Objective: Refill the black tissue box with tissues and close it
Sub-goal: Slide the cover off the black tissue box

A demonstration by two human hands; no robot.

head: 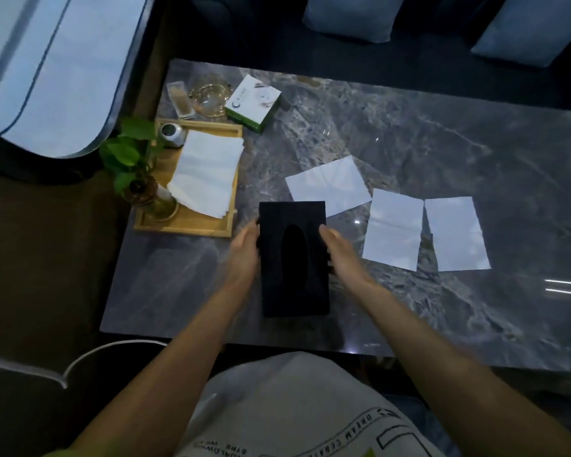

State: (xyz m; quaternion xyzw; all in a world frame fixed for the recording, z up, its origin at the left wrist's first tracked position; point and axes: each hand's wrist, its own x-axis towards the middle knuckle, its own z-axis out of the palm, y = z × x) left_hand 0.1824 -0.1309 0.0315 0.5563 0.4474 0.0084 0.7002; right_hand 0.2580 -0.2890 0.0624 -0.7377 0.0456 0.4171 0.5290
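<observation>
The black tissue box (294,285) lies lengthwise near the front edge of the grey marble table (442,308), its oval slot facing up. My left hand (244,250) grips its left side and my right hand (342,253) grips its right side. Three loose white tissues lie flat on the table to the right: one (328,186) just behind the box, a second (393,229) and a third (455,234). A stack of white tissues (206,173) rests in a wooden tray (182,225) at the left.
In the tray stand a small green plant in a glass vase (136,179) and a round metal object (171,134). Behind the tray are a white-and-green carton (253,103), a glass ashtray (210,95) and a clear holder (180,98). Sofa cushions lie beyond the table.
</observation>
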